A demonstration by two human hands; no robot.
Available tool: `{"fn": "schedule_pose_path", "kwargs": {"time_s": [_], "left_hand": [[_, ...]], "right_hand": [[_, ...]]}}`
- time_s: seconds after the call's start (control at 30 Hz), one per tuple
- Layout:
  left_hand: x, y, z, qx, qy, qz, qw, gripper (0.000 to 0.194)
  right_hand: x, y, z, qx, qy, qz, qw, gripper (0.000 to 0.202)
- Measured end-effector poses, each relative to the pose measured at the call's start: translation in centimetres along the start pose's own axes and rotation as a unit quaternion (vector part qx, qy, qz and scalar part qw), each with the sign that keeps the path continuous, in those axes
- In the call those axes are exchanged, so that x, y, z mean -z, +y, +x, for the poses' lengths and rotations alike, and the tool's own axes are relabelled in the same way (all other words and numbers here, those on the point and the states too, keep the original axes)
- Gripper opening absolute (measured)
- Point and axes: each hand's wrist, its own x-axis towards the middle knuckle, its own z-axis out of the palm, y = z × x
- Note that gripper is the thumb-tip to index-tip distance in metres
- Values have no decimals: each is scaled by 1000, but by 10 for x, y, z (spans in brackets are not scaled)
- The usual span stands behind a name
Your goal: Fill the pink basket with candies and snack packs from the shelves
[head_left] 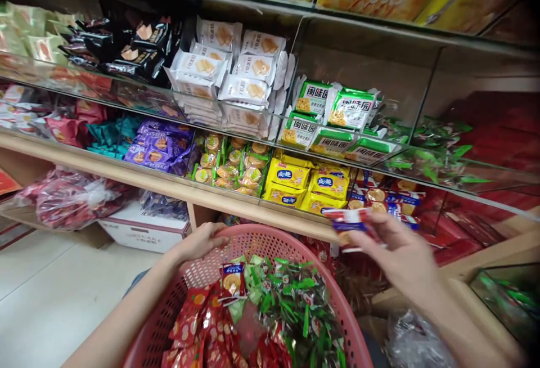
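Observation:
My left hand (205, 242) is closed over the far left rim of a pink plastic basket (270, 237). Inside the basket are red snack packets (194, 314), green-tipped clear wrapped pieces (301, 300) and one red-and-blue biscuit packet (233, 279). To the right, above the basket's far side, my right hand (392, 244) pinches another red-and-blue biscuit packet (348, 224) between thumb and fingers. Similar packets (382, 199) lie in the lower shelf compartment just behind that hand.
Glass-fronted shelves hold yellow packets (288, 176), green-and-white packets (351, 108), white packets (253, 68) and purple packets (158, 146). A wooden shelf edge (270, 210) runs behind the basket. At lower left are a white carton (139, 227) and a plastic-wrapped bundle (71, 196).

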Motion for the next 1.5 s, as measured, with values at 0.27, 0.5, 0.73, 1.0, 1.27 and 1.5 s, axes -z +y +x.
{"fn": "schedule_pose_path", "kwargs": {"time_s": [0.27, 0.5, 0.73, 1.0, 1.27, 1.5], "left_hand": [[-2, -4, 0, -29, 1, -4, 1000, 33], [0, -8, -1, -30, 9, 13, 999, 30], [-1, -10, -1, -22, 15, 12, 1000, 30], [0, -9, -1, -15, 17, 7, 1000, 32], [0, -8, -1, -7, 16, -1, 1000, 36], [0, -12, 1, -19, 7, -2, 1000, 38]], "right_hand": [[-147, 17, -38, -191, -232, 99, 948, 29], [-180, 43, -31, -153, -261, -115, 946, 13], [-199, 50, -38, -179, -278, -152, 931, 10], [-200, 41, -43, -185, -291, -191, 919, 30], [-196, 21, -46, -114, -321, -313, 886, 48], [-152, -14, -37, -46, -251, -268, 929, 39]]}}
